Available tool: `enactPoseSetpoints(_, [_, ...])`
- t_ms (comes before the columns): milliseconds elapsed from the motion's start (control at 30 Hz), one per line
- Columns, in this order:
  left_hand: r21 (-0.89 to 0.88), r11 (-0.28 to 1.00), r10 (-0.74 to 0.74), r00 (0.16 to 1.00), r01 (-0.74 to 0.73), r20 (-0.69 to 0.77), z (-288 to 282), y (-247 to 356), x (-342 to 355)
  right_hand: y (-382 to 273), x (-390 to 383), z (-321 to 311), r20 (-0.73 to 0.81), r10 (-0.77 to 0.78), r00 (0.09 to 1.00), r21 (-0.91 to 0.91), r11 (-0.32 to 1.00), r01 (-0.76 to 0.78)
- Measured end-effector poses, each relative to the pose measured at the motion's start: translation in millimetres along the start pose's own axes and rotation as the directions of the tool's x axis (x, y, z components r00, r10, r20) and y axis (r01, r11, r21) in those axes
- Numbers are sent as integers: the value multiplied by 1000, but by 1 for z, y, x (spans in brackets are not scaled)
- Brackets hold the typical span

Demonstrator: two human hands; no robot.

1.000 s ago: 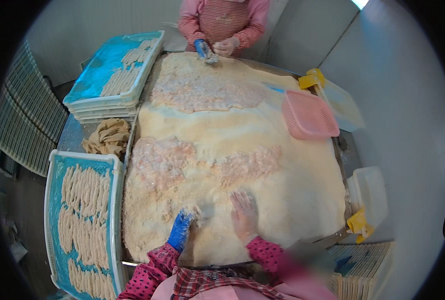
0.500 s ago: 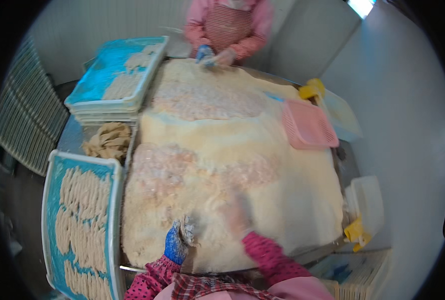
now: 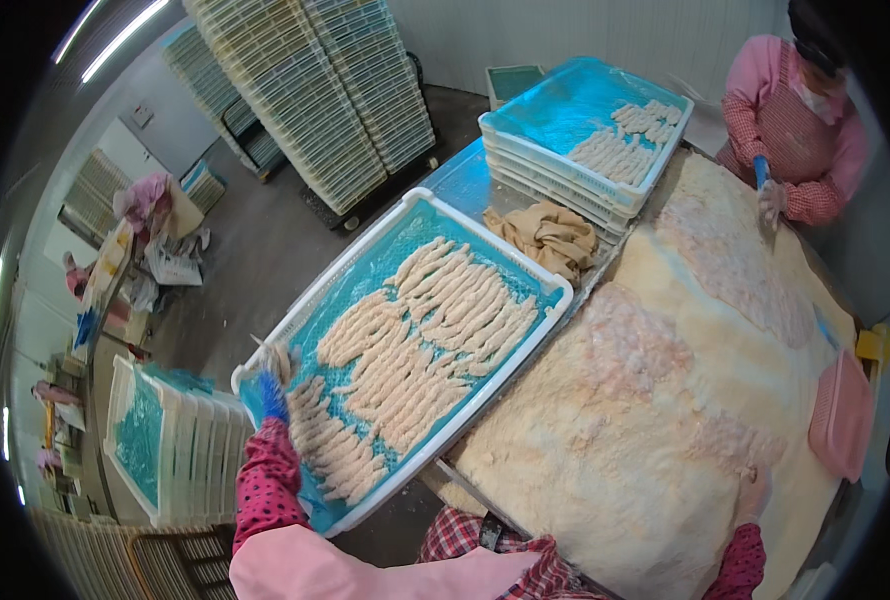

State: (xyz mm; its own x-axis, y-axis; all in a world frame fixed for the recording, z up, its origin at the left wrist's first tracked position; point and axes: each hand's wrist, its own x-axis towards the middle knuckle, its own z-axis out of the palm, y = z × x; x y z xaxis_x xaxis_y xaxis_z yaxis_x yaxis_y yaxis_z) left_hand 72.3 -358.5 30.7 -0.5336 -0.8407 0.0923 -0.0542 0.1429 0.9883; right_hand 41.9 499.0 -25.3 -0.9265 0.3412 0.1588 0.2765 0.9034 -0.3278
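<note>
My left hand [image 3: 274, 388], in a blue glove with crumb-caked fingers, is at the left end of a white tray [image 3: 345, 257] lined with blue film. Its fingers look bunched, but crumbs and blur hide what they hold. Several rows of pale, crumb-coated meat strips [image 3: 395, 370] lie in the tray, the nearest row beside this hand. Down at the right, my right hand [image 3: 752, 497] rests on the crumb-covered table [image 3: 605, 500]. It is next to a patch of pinkish raw meat pieces [image 3: 735, 440]; its fingertips are not clearly seen.
A co-worker [image 3: 795, 130] stands across the table. Stacked trays [image 3: 565, 190] and a brown cloth [image 3: 545, 238] lie beyond my tray. A pink basket [image 3: 841, 415] sits at the right. Tall crate stacks [image 3: 295, 100] and more trays [image 3: 190, 440] stand to the left.
The view has swung left. My left hand has moved from the crumbs to the tray's left end. My right hand has moved to the right-hand meat patch.
</note>
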Motion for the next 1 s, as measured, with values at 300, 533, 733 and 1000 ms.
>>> enactPoseSetpoints(300, [-53, 982, -155, 933, 181, 324, 66, 10, -23, -98, -69, 3, 113, 29, 993, 532, 842, -85])
enactPoseSetpoints(533, [103, 951, 3, 341, -291, 940, 206, 44, -185, -118, -114, 5, 154, 177, 972, 446, 866, -228])
enactPoseSetpoints(733, [-331, 788, 305, -139, -519, 942, 315, -6, -395, -141, -147, 34, 133, -175, 976, 279, 951, 132])
enactPoseSetpoints(1000, [-349, 720, 256, -238, -600, 937, 284, 2, -366, -163, -132, -7, 169, -345, 923, 159, 934, 320])
